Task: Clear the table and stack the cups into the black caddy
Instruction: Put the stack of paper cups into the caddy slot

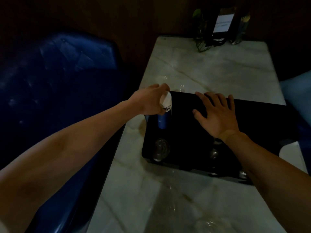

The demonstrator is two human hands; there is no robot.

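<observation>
A black caddy [193, 158] stands on the pale marble table [218, 68]. My left hand [148, 101] grips a white and blue paper cup [165, 105] and holds it over the caddy's far left corner, with the cup's blue lower part inside the caddy. My right hand [217, 113] lies flat with spread fingers on the caddy's far rim. Inside the caddy, a clear glass [160, 149] sits near the left wall and another clear glass [214, 153] shows beside my right forearm.
A blue padded seat [58, 78] runs along the table's left side. At the far end stand a small plant [201, 29] and a dark sign holder [222, 24]. Faint clear glassware [170, 197] shows on the near tabletop. The scene is dim.
</observation>
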